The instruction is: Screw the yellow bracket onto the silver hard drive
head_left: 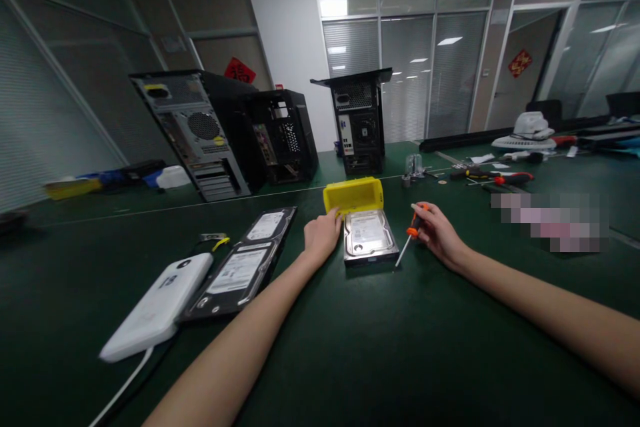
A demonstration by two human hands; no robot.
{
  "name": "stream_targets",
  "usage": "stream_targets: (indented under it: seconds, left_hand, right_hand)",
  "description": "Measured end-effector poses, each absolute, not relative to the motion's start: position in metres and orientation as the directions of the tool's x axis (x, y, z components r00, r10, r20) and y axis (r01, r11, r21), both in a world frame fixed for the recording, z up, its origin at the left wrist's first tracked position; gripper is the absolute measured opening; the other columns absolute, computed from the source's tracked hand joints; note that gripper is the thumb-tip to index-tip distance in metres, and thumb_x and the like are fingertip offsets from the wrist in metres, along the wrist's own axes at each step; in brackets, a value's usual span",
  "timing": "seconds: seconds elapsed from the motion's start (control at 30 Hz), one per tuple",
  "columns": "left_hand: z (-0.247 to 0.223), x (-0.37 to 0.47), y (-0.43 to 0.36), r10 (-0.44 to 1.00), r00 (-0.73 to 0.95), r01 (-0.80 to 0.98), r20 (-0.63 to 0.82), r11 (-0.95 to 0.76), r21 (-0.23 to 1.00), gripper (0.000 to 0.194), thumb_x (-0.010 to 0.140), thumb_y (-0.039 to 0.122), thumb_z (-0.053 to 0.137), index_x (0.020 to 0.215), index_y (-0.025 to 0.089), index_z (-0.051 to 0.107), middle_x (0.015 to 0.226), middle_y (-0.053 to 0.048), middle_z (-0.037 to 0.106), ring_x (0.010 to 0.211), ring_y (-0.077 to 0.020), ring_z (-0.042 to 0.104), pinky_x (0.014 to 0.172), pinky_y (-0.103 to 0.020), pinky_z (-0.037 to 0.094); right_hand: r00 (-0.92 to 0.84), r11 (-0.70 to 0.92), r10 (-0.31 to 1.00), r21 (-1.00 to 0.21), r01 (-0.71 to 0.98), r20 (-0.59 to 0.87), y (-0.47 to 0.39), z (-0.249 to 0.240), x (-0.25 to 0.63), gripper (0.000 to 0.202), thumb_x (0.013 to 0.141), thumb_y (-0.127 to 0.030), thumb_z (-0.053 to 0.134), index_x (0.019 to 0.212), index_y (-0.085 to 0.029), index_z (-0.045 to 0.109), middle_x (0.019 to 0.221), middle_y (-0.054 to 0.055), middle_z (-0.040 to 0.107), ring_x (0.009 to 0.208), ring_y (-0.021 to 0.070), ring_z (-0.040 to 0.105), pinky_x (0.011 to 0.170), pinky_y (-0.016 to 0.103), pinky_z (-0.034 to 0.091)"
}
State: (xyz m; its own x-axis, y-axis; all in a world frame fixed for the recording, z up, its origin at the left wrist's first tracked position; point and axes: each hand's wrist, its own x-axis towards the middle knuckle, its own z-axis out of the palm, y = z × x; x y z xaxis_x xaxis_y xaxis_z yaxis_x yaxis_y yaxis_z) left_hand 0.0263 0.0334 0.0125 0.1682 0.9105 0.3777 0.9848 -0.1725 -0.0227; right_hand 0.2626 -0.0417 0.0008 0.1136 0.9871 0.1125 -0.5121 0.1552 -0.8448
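Note:
A silver hard drive (370,232), label up, lies flat on the green table. Right behind it stands an open yellow plastic case (353,196). My left hand (321,237) is closed at the drive's left edge, its fingertips by the drive's far corner and the case; the exact contact is partly hidden. In my right hand (439,233) is a screwdriver (413,229) with an orange and black handle. Its shaft slants down to the left, and its tip is close to the table beside the drive's near right corner.
Two more hard drives (239,269) lie left of my forearm, beside a white device (163,307) with a cable. Behind stand computer cases (203,130), including one (361,123) with its top panel raised. Pliers (513,178) and other tools lie at the right. A pixelated patch covers something there.

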Motion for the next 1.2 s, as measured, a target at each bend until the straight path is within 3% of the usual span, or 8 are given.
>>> stream_targets:
  seconds: [0.17, 0.4, 0.57, 0.63, 0.77, 0.93, 1.1, 1.2]
  left_hand:
    - [0.012, 0.028, 0.039, 0.953, 0.175, 0.984, 0.249, -0.159, -0.085, 0.043, 0.093, 0.033, 0.033, 0.131, 0.022, 0.047, 0.101, -0.013, 0.070, 0.090, -0.0276, 0.066, 0.075, -0.036, 0.050]
    - [0.011, 0.029, 0.040, 0.954, 0.190, 0.981, 0.230, -0.176, -0.080, 0.040, 0.092, 0.029, 0.033, 0.125, 0.021, 0.054, 0.102, -0.014, 0.069, 0.093, -0.0286, 0.066, 0.077, -0.039, 0.050]
    - [0.008, 0.029, 0.040, 0.948, 0.185, 0.982, 0.259, -0.171, -0.076, 0.046, 0.093, 0.031, 0.034, 0.137, 0.020, 0.039, 0.101, -0.014, 0.069, 0.092, -0.0293, 0.066, 0.078, -0.040, 0.050]
    - [0.008, 0.029, 0.041, 0.943, 0.191, 0.982, 0.274, -0.179, -0.069, 0.047, 0.093, 0.031, 0.035, 0.139, 0.020, 0.036, 0.100, -0.014, 0.068, 0.093, -0.0287, 0.066, 0.080, -0.039, 0.050]
    - [0.007, 0.029, 0.042, 0.878, 0.300, 0.950, 0.372, -0.310, -0.036, 0.043, 0.094, 0.028, 0.034, 0.136, 0.021, 0.040, 0.121, -0.012, 0.057, 0.104, -0.0234, 0.061, 0.084, -0.033, 0.049]
    - [0.003, 0.026, 0.047, 0.783, 0.429, 0.886, 0.450, -0.462, -0.041, 0.046, 0.093, 0.022, 0.035, 0.138, 0.017, 0.036, 0.138, -0.011, 0.045, 0.127, -0.0206, 0.043, 0.099, -0.032, 0.042]
    - [-0.001, 0.021, 0.058, 0.867, 0.431, 0.899, 0.251, -0.437, -0.034, 0.057, 0.093, 0.033, 0.034, 0.146, 0.018, 0.021, 0.138, -0.013, 0.048, 0.123, -0.0250, 0.048, 0.095, -0.036, 0.044]
    - [0.000, 0.020, 0.060, 0.873, 0.441, 0.895, 0.209, -0.443, -0.041, 0.059, 0.093, 0.038, 0.033, 0.147, 0.021, 0.017, 0.139, -0.012, 0.047, 0.123, -0.0254, 0.049, 0.093, -0.036, 0.044]
  right_hand:
    - [0.106, 0.142, 0.989, -0.849, -0.509, 0.102, -0.043, 0.001, 0.263, 0.032, 0.076, -0.033, 0.068, 0.096, -0.019, 0.047, 0.060, -0.008, 0.051, 0.038, 0.0002, 0.040, 0.040, 0.013, 0.038]
    - [0.099, 0.146, 0.989, -0.859, -0.491, 0.111, -0.042, 0.000, 0.264, 0.034, 0.075, -0.034, 0.070, 0.095, -0.019, 0.047, 0.058, -0.009, 0.049, 0.038, -0.0001, 0.039, 0.037, 0.012, 0.033]
    - [0.104, 0.145, 0.989, -0.866, -0.479, 0.108, -0.043, 0.000, 0.264, 0.033, 0.075, -0.034, 0.069, 0.096, -0.019, 0.047, 0.058, -0.009, 0.050, 0.037, 0.0004, 0.038, 0.042, 0.015, 0.040]
    - [0.114, 0.142, 0.989, -0.867, -0.477, 0.099, -0.043, 0.000, 0.264, 0.034, 0.075, -0.034, 0.069, 0.096, -0.020, 0.047, 0.058, -0.008, 0.051, 0.036, 0.0005, 0.037, 0.039, 0.014, 0.037]
    - [0.133, 0.139, 0.988, -0.857, -0.497, 0.083, -0.041, 0.001, 0.262, 0.037, 0.072, -0.033, 0.071, 0.096, -0.019, 0.047, 0.059, -0.008, 0.050, 0.037, 0.0000, 0.039, 0.034, 0.011, 0.028]
    - [0.127, 0.151, 0.987, -0.859, -0.489, 0.101, -0.041, 0.001, 0.263, 0.037, 0.073, -0.032, 0.071, 0.097, -0.018, 0.047, 0.058, -0.008, 0.051, 0.038, 0.0007, 0.040, 0.033, 0.011, 0.026]
    - [0.099, 0.137, 0.990, -0.867, -0.479, 0.102, -0.042, 0.001, 0.264, 0.036, 0.074, -0.033, 0.069, 0.098, -0.019, 0.046, 0.057, -0.008, 0.051, 0.036, 0.0008, 0.039, 0.035, 0.012, 0.028]
    - [0.093, 0.135, 0.990, -0.865, -0.483, 0.102, -0.042, 0.001, 0.264, 0.037, 0.073, -0.033, 0.070, 0.097, -0.019, 0.046, 0.059, -0.008, 0.051, 0.037, 0.0004, 0.039, 0.035, 0.011, 0.027]
